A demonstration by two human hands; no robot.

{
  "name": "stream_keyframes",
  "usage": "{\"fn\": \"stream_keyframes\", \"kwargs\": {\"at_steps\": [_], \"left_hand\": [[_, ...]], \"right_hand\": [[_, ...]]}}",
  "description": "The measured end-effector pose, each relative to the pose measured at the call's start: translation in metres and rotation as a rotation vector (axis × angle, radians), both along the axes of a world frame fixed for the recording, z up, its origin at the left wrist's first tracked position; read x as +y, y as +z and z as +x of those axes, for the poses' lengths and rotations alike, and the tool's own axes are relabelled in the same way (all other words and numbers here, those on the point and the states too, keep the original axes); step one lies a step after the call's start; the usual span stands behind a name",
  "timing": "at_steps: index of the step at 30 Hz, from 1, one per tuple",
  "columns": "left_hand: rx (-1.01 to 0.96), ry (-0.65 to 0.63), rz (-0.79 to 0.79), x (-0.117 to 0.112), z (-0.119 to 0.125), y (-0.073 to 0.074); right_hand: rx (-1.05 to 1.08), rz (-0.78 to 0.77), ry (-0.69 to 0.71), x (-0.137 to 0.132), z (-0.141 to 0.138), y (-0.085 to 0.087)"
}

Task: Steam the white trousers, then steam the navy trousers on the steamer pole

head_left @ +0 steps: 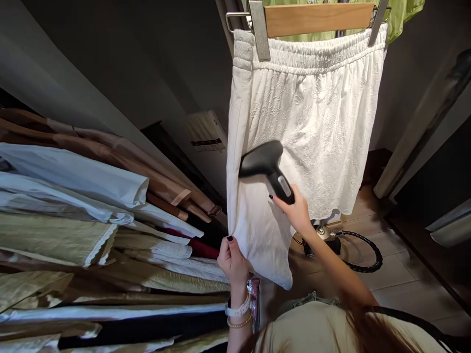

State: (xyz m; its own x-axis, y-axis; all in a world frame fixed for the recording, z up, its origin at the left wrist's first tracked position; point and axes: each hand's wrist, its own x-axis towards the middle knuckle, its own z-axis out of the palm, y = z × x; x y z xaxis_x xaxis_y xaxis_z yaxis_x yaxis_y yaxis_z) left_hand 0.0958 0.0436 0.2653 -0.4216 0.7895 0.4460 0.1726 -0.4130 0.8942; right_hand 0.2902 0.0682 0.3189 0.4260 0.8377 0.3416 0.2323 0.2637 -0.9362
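Observation:
A white embroidered garment with an elastic waist (pixel 312 132) hangs from a wooden clip hanger (pixel 318 19), held by its metal clips. My left hand (pixel 231 260) pinches the garment's lower edge and pulls it out to the side. My right hand (pixel 296 211) grips the handle of a black handheld garment steamer (pixel 263 159). The steamer's head lies flat against the front of the white fabric. A white watch and a beaded bracelet circle my left wrist.
Folded and hanging garments in beige, white and olive (pixel 73 230) fill a rack along the left. A green garment (pixel 399 14) hangs behind the hanger. On the tiled floor (pixel 397 279) stands a steamer base (pixel 324 235) with a coiled black hose (pixel 364 255).

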Motion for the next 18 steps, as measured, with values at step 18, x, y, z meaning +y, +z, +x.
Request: {"fn": "stream_keyframes", "kwargs": {"at_steps": [18], "left_hand": [[-0.005,-0.052,-0.004,-0.001,0.015,-0.016]], "right_hand": [[0.255,-0.082,0.161,-0.007,-0.009,-0.005]]}}
